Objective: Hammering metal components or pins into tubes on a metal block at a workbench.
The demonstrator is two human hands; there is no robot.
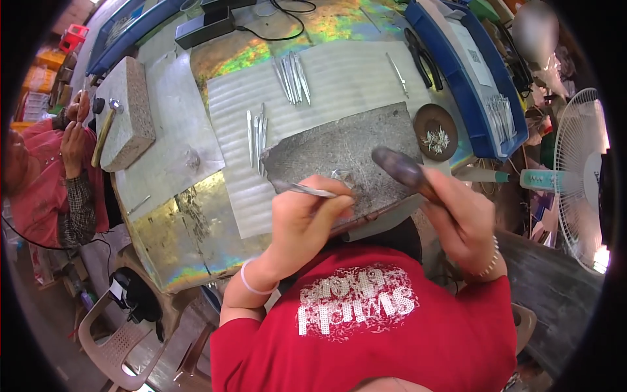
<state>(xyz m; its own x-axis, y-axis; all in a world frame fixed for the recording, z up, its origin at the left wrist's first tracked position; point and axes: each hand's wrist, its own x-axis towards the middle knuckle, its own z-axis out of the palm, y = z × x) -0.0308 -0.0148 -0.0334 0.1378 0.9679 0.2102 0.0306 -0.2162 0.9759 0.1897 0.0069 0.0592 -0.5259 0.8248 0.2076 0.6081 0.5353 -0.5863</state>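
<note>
I see the counter (170, 163) with a grey slab (339, 150) near its front edge. Over the slab's near edge, my left hand (304, 219) pinches metal tweezers (304, 189); my right hand (460, 219) grips a dark-handled tool (401, 170). Bare slab lies beyond.

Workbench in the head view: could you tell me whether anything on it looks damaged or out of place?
The grey work pad has a ragged, torn-looking left edge beside the loose metal strips. Otherwise the tweezers in the left hand and the tool in the right hand look ordinary.
</note>
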